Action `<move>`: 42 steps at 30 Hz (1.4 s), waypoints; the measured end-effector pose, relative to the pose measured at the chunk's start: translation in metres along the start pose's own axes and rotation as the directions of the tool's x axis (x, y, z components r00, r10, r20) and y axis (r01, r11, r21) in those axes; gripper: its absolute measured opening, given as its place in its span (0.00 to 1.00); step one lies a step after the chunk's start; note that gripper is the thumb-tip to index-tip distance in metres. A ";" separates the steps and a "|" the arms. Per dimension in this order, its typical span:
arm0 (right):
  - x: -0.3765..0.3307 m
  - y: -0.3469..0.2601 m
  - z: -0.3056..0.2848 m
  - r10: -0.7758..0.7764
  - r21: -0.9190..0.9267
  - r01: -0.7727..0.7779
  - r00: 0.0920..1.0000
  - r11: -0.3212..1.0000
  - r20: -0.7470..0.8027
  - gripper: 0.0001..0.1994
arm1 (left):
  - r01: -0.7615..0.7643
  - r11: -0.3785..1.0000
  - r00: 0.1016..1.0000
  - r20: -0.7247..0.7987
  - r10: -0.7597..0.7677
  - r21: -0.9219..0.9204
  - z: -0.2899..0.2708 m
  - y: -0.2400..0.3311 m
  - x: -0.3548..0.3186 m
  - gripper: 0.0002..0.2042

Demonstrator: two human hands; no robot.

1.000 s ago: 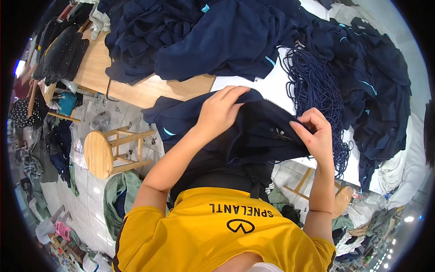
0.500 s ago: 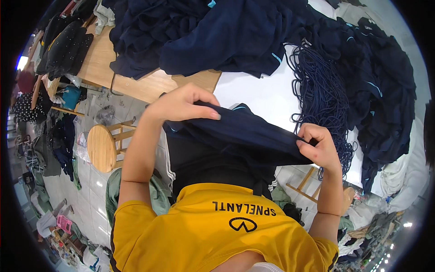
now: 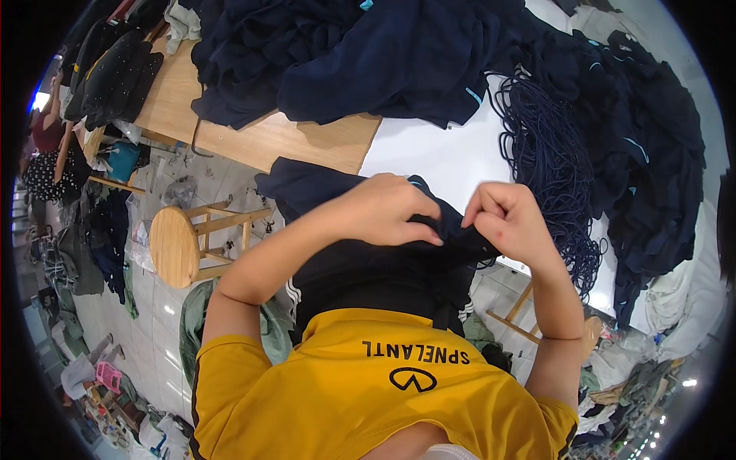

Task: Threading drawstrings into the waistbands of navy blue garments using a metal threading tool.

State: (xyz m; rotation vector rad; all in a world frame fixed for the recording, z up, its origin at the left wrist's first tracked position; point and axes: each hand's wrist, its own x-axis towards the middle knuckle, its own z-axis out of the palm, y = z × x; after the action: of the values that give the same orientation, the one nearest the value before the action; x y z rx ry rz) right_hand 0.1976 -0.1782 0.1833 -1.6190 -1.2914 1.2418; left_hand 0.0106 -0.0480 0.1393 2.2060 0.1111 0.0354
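Observation:
A dark navy garment [image 3: 303,184] with a small light-blue trim lies across my lap and against the table edge. My left hand [image 3: 392,211] is over its middle, fingers bent, with the dark cloth between thumb and forefinger. Close to its right, my right hand [image 3: 507,221] is closed, fingers curled and pinching the garment's edge. A short stretch of cloth shows between the two hands. The fingertips' exact hold is partly hidden against the dark fabric.
Navy garments [image 3: 383,61] are heaped on the wood and white table [image 3: 429,149]. A bundle of navy cords [image 3: 544,153] hangs over its right side, beside more navy clothing [image 3: 652,153]. A round wooden stool [image 3: 175,247] stands at left. Another person [image 3: 54,153] is at far left.
My left hand has moved right along the garment, towards my right hand, which shifted slightly left and up. The cloth stretched between them has bunched, and its left end now lies loose.

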 end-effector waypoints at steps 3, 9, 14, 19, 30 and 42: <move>0.014 -0.011 0.018 -0.154 0.102 0.161 0.985 0.982 -0.079 0.07 | -0.005 1.000 0.983 -0.184 0.006 0.009 0.019 0.005 0.005 0.09; 0.026 0.002 0.026 -0.577 -0.404 0.440 0.747 0.802 -0.332 0.31 | -0.068 0.924 0.676 -0.664 0.320 0.376 0.021 -0.014 -0.006 0.11; 0.011 0.076 -0.024 -0.417 -0.761 -0.208 0.734 0.614 -0.536 0.42 | 0.135 0.653 0.563 -0.600 0.568 0.745 -0.057 -0.036 -0.069 0.12; -0.039 0.112 0.002 -0.035 -0.684 -0.256 0.924 0.683 -0.380 0.46 | 0.214 0.521 0.659 -0.516 0.547 0.826 -0.079 -0.031 -0.085 0.13; -0.008 0.012 -0.009 -0.323 -0.393 0.181 0.886 0.902 -0.334 0.12 | -0.025 0.867 0.614 -0.677 0.407 0.498 0.016 -0.015 0.024 0.16; -0.015 0.036 -0.033 -0.218 -0.153 0.175 0.913 0.973 -0.344 0.17 | 0.113 0.652 0.926 -0.157 -0.342 -0.750 0.019 -0.043 -0.056 0.08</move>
State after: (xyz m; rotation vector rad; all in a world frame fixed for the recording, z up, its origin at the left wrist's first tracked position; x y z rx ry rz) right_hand 0.2393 -0.2010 0.1629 -1.6574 -1.2737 0.7162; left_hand -0.0468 -0.0433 0.0943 1.3402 0.4638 0.2225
